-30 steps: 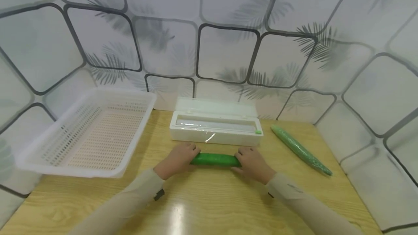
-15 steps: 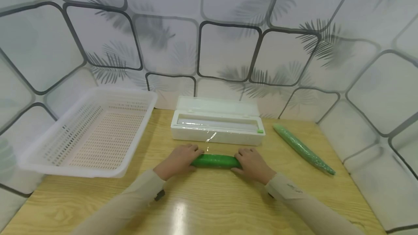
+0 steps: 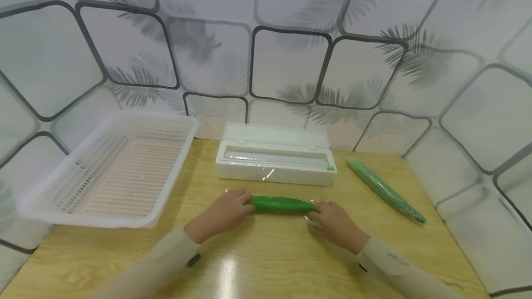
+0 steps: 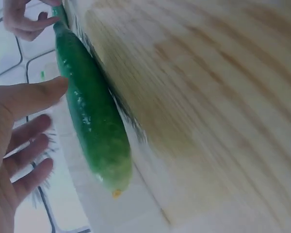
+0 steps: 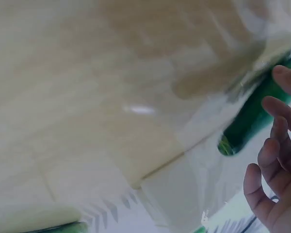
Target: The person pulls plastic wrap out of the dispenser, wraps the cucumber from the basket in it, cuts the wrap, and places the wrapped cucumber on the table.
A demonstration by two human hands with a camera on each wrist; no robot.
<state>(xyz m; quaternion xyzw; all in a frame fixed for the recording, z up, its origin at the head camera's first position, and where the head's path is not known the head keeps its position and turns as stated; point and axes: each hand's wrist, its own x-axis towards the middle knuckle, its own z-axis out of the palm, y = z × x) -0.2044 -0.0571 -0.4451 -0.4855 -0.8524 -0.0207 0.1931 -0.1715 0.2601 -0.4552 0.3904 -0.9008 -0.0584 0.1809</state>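
A green cucumber (image 3: 280, 204) lies crosswise on the wooden table, with clear plastic wrap (image 3: 307, 220) showing near its right end. At its left end is my left hand (image 3: 226, 211); in the left wrist view the thumb (image 4: 56, 90) touches the cucumber's side while the other fingers (image 4: 31, 136) extend loosely apart. My right hand (image 3: 336, 225) holds the opposite end with thumb and fingers. Seen from the right wrist, its thumb (image 5: 286, 77) and forefinger (image 5: 271, 104) lie against the cucumber. A white wrap dispenser (image 3: 274, 170) with its lid raised stands just behind.
At the left stands a white perforated plastic basket (image 3: 137, 170). Another cucumber (image 3: 386, 190), covered in clear wrap, lies slanting at the right. Patterned wall covering (image 3: 291, 68) rises behind and beside the wooden table (image 3: 270, 262).
My left hand has shifted a little left and my right hand to the right, so they are farther apart. More of the cucumber's tapering right end shows.
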